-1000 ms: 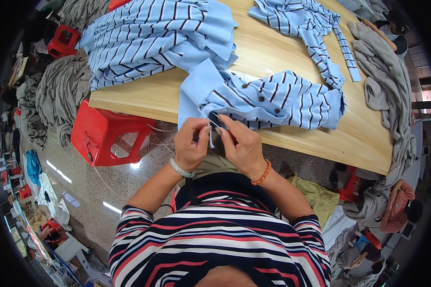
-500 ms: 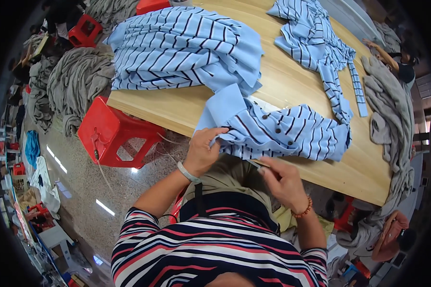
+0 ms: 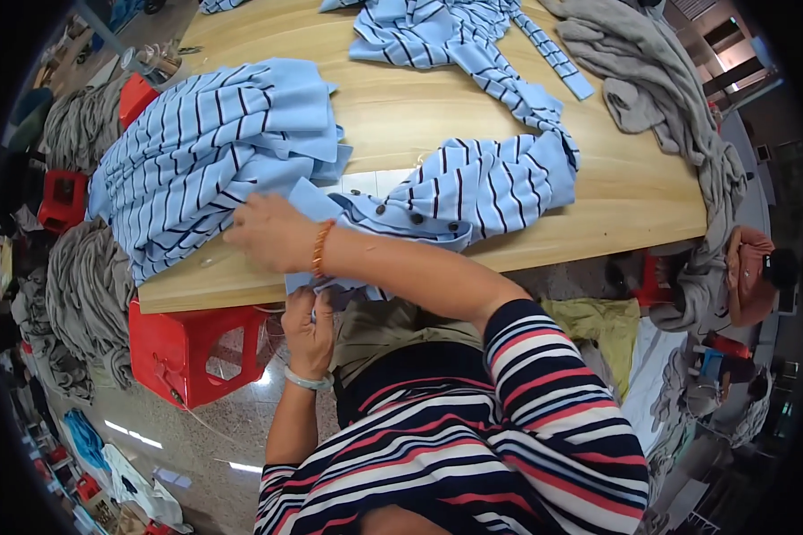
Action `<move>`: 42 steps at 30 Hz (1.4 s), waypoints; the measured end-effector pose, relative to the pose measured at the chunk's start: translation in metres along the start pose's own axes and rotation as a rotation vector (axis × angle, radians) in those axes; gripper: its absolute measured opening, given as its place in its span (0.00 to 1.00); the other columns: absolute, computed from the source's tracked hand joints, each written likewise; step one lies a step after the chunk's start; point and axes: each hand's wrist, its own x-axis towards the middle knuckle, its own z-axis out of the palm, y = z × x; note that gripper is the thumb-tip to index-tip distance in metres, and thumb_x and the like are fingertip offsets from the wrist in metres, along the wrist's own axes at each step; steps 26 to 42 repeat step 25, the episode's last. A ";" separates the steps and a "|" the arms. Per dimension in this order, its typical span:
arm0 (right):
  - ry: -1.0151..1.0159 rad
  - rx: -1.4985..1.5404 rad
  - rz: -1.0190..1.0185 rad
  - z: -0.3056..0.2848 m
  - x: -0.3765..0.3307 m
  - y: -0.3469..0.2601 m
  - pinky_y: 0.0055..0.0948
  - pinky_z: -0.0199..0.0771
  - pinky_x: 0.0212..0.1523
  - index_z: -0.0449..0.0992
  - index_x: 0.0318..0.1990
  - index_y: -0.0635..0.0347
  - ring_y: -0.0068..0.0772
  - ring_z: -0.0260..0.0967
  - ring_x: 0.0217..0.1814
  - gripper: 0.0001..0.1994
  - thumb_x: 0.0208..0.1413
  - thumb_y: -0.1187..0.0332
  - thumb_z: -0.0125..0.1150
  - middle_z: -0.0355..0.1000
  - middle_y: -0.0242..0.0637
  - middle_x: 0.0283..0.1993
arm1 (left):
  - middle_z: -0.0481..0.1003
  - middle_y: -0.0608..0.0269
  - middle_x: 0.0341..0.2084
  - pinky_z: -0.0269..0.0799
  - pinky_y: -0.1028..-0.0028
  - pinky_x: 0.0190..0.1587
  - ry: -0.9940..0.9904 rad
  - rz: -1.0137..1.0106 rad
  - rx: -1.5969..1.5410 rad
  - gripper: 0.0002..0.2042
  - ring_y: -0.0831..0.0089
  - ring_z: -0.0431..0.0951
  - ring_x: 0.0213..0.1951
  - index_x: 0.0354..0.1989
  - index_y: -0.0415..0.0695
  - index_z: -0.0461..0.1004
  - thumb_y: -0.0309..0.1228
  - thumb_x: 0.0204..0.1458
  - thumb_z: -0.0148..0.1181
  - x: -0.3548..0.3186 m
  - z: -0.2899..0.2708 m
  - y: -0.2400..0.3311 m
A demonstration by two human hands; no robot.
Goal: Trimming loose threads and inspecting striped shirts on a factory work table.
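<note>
A light blue shirt (image 3: 509, 192) with dark stripes and several dark buttons (image 3: 417, 218) lies along the near table edge, its left end hanging toward my lap. My left hand (image 3: 308, 328) is closed on that hanging end, thumb pressed against the cloth. Crossing over the shirt, my right forearm reaches left. My right hand (image 3: 272, 234) is beside the pile of matching striped shirts (image 3: 187, 152); motion smears its fingers, so whether it holds or touches anything is unclear. Farther back on the table lies another striped shirt (image 3: 410, 36).
The wooden table (image 3: 633, 196) has its near edge before my lap. A red stool (image 3: 187, 352) stands below its left corner. Grey knit fabric (image 3: 85, 294) is heaped at the left; more grey fabric (image 3: 633, 62) lies along the right edge. Yellow cloth (image 3: 607, 330) sits at my right.
My right hand has swung left across the shirt to the pile; the slim metal tool seen in it earlier cannot be made out now. My left hand still grips the shirt. The view has shifted.
</note>
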 end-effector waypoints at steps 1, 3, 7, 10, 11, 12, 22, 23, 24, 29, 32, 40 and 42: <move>-0.016 0.053 0.005 -0.024 -0.003 0.002 0.39 0.69 0.44 0.79 0.35 0.51 0.39 0.72 0.41 0.06 0.49 0.69 0.59 0.74 0.37 0.36 | 0.65 0.63 0.22 0.60 0.76 0.31 -0.001 -0.045 0.000 0.07 0.76 0.62 0.26 0.34 0.37 0.70 0.28 0.61 0.52 -0.003 -0.003 0.000; 0.125 0.338 0.160 -0.087 -0.036 0.013 0.35 0.72 0.39 0.81 0.36 0.53 0.37 0.73 0.37 0.06 0.53 0.69 0.59 0.76 0.36 0.35 | 0.62 0.68 0.20 0.56 0.79 0.29 0.020 -0.053 -0.034 0.08 0.81 0.59 0.26 0.32 0.37 0.69 0.28 0.62 0.52 0.001 -0.005 0.003; -0.283 0.441 0.521 -0.193 -0.110 0.023 0.29 0.72 0.32 0.80 0.38 0.60 0.35 0.73 0.30 0.07 0.55 0.68 0.61 0.77 0.38 0.34 | 0.62 0.74 0.22 0.55 0.81 0.29 0.072 -0.101 -0.203 0.09 0.84 0.58 0.27 0.30 0.37 0.69 0.28 0.62 0.53 0.002 -0.012 0.006; -0.241 0.271 0.392 -0.195 -0.167 0.023 0.31 0.72 0.32 0.80 0.38 0.59 0.38 0.73 0.30 0.06 0.54 0.70 0.60 0.76 0.38 0.34 | 0.64 0.73 0.22 0.56 0.82 0.30 0.049 -0.078 -0.121 0.08 0.84 0.59 0.27 0.32 0.37 0.71 0.28 0.61 0.52 0.009 -0.019 0.005; -0.279 0.065 0.415 -0.194 -0.175 0.019 0.32 0.72 0.32 0.80 0.38 0.59 0.41 0.73 0.30 0.06 0.53 0.71 0.60 0.75 0.39 0.33 | 0.64 0.73 0.22 0.56 0.82 0.30 0.050 -0.082 -0.113 0.08 0.84 0.59 0.27 0.32 0.37 0.71 0.28 0.61 0.52 0.012 -0.020 0.004; -0.314 -0.141 0.434 -0.194 -0.180 0.018 0.34 0.72 0.32 0.79 0.38 0.58 0.43 0.73 0.31 0.06 0.53 0.72 0.60 0.74 0.39 0.33 | 0.66 0.68 0.22 0.59 0.80 0.30 0.092 -0.122 -0.062 0.06 0.80 0.62 0.26 0.33 0.36 0.72 0.26 0.60 0.53 0.016 -0.021 0.003; -0.140 0.293 0.360 -0.198 -0.192 0.023 0.36 0.73 0.34 0.78 0.38 0.59 0.46 0.73 0.33 0.09 0.48 0.80 0.62 0.72 0.42 0.34 | 0.72 0.55 0.45 0.60 0.59 0.54 -0.187 0.396 0.198 0.31 0.54 0.70 0.50 0.56 0.44 0.68 0.28 0.39 0.69 0.049 0.055 0.101; -0.105 0.327 0.329 -0.200 -0.193 0.020 0.35 0.73 0.35 0.78 0.38 0.60 0.46 0.73 0.34 0.10 0.48 0.80 0.62 0.72 0.42 0.35 | 0.72 0.55 0.45 0.60 0.60 0.54 -0.230 0.396 0.138 0.32 0.55 0.70 0.51 0.57 0.45 0.67 0.28 0.39 0.69 0.050 0.070 0.095; -0.070 0.361 0.298 -0.202 -0.193 0.017 0.35 0.73 0.35 0.78 0.39 0.61 0.46 0.74 0.36 0.10 0.48 0.81 0.62 0.73 0.43 0.36 | 0.72 0.55 0.44 0.60 0.60 0.54 -0.327 0.302 0.050 0.33 0.57 0.69 0.52 0.58 0.45 0.67 0.27 0.38 0.69 0.049 0.083 0.082; -0.064 0.352 0.301 -0.205 -0.195 0.020 0.35 0.73 0.35 0.78 0.39 0.61 0.46 0.74 0.36 0.10 0.48 0.81 0.62 0.73 0.43 0.36 | 0.73 0.53 0.45 0.60 0.59 0.54 -0.460 0.086 -0.036 0.35 0.59 0.69 0.52 0.61 0.48 0.66 0.27 0.38 0.69 0.050 0.089 0.079; -0.064 0.352 0.301 -0.205 -0.195 0.020 0.35 0.73 0.35 0.78 0.39 0.61 0.46 0.74 0.36 0.10 0.48 0.81 0.62 0.73 0.43 0.36 | 0.73 0.53 0.45 0.60 0.59 0.54 -0.460 0.086 -0.036 0.35 0.59 0.69 0.52 0.61 0.48 0.66 0.27 0.38 0.69 0.050 0.089 0.079; -0.064 0.352 0.301 -0.205 -0.195 0.020 0.35 0.73 0.35 0.78 0.39 0.61 0.46 0.74 0.36 0.10 0.48 0.81 0.62 0.73 0.43 0.36 | 0.73 0.53 0.45 0.60 0.59 0.54 -0.460 0.086 -0.036 0.35 0.59 0.69 0.52 0.61 0.48 0.66 0.27 0.38 0.69 0.050 0.089 0.079; -0.064 0.352 0.301 -0.205 -0.195 0.020 0.35 0.73 0.35 0.78 0.39 0.61 0.46 0.74 0.36 0.10 0.48 0.81 0.62 0.73 0.43 0.36 | 0.73 0.53 0.45 0.60 0.59 0.54 -0.460 0.086 -0.036 0.35 0.59 0.69 0.52 0.61 0.48 0.66 0.27 0.38 0.69 0.050 0.089 0.079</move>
